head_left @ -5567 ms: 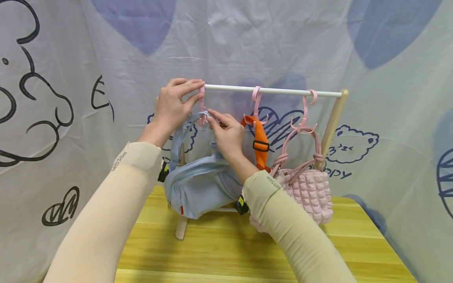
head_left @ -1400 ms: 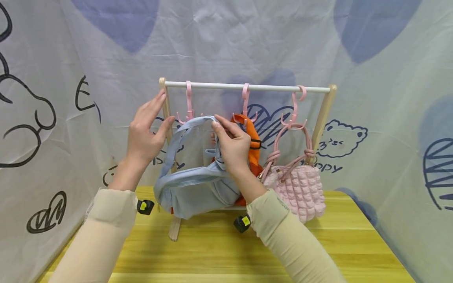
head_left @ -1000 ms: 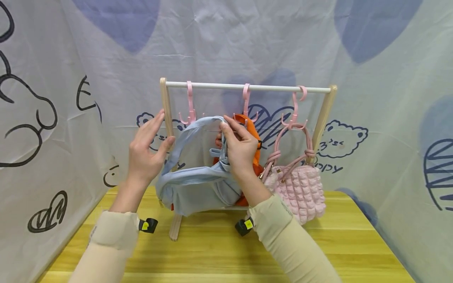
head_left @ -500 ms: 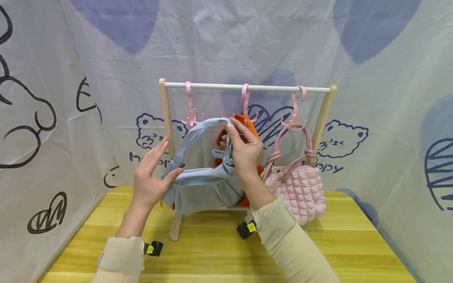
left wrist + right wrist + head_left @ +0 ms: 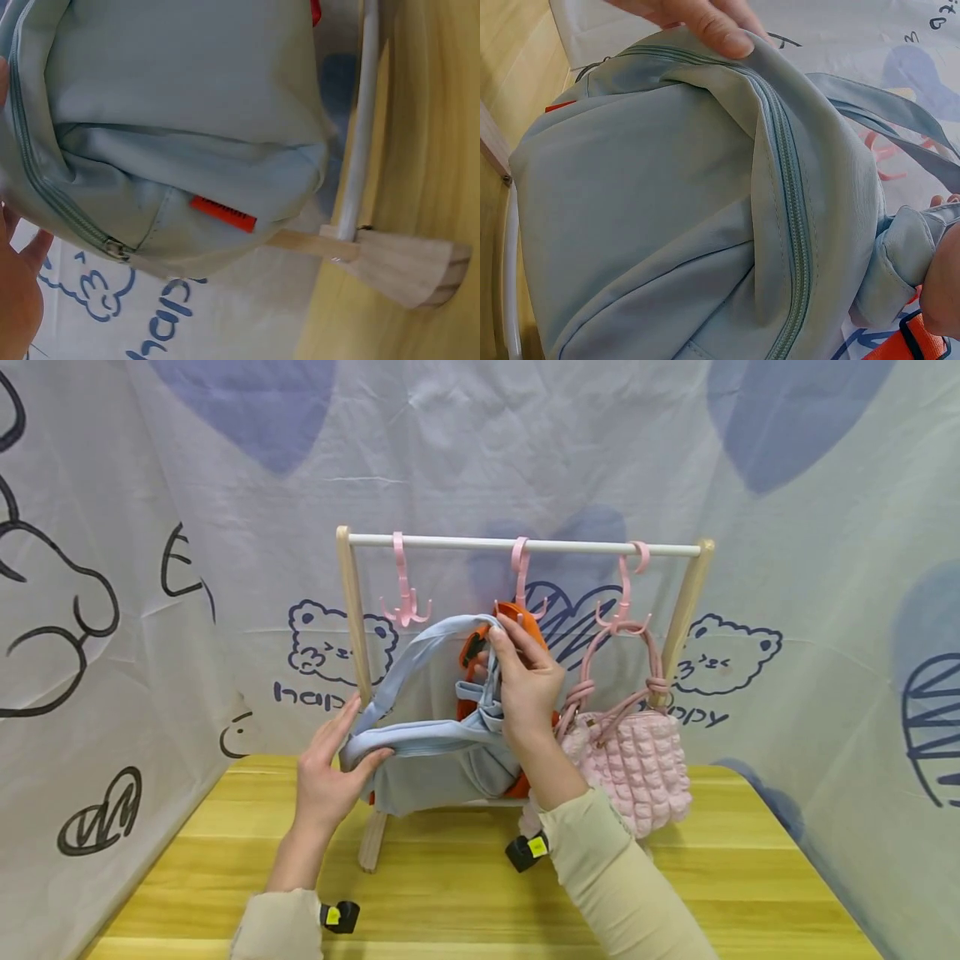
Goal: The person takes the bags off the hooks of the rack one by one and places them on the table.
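Observation:
A light blue zippered shoulder bag hangs in front of the rack, its strap arched below the bare left pink hook. With thumb and fingers, my right hand pinches the top of that strap. My left hand holds the bag's upper left edge, thumb in front and fingers behind. In the right wrist view the left thumb lies over the edge beside the zipper. A red tag shows in the left wrist view.
The rack's white rod carries more pink hooks. An orange bag hangs from the middle hook, partly hidden behind my right hand. A pink quilted handbag hangs from the right hook. The rack stands on a wooden table.
The strap was on the left hook and has come off it. My left hand left the hook and moved down to the bag's edge. The right hand drew the strap rightward and slightly down.

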The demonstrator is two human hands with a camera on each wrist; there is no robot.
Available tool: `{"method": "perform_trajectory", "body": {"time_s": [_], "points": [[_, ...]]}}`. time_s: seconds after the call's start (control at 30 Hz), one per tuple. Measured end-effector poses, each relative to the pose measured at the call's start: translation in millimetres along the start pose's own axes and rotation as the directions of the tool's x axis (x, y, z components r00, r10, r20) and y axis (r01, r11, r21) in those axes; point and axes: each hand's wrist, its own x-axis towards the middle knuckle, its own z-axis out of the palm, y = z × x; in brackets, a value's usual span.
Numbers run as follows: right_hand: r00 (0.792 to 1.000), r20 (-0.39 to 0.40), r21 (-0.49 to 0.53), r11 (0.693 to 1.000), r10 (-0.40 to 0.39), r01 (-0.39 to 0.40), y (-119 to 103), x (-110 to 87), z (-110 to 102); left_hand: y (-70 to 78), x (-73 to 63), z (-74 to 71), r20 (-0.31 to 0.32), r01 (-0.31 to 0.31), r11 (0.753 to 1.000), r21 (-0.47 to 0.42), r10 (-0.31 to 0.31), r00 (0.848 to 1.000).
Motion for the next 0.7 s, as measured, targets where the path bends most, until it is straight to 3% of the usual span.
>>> {"method": "perform_trajectory", "body": {"time_s": [0.43, 0.57, 0.7], "points": [[1.0, 0.007, -0.029, 0.999, 0.028, -0.028, 4, -4.8, -7, -3.9, -17.0, 15.7, -0.165, 0.04, 0.99, -0.138, -0.063, 0.984], [0.999, 0.048, -0.039, 0.999, -0.001, 0.003, 8, -7.5, -9, -0.7, -21.7, 16.3, -0.19, 0.089, 0.978, -0.19, -0.126, 0.974], [0.996, 0.092, -0.093, 0.995, -0.01, 0.018, 11, -11.3, -11, 3.9, -25.0, 15.9, -0.23, 0.142, 0.96, -0.243, -0.199, 0.953]]}}
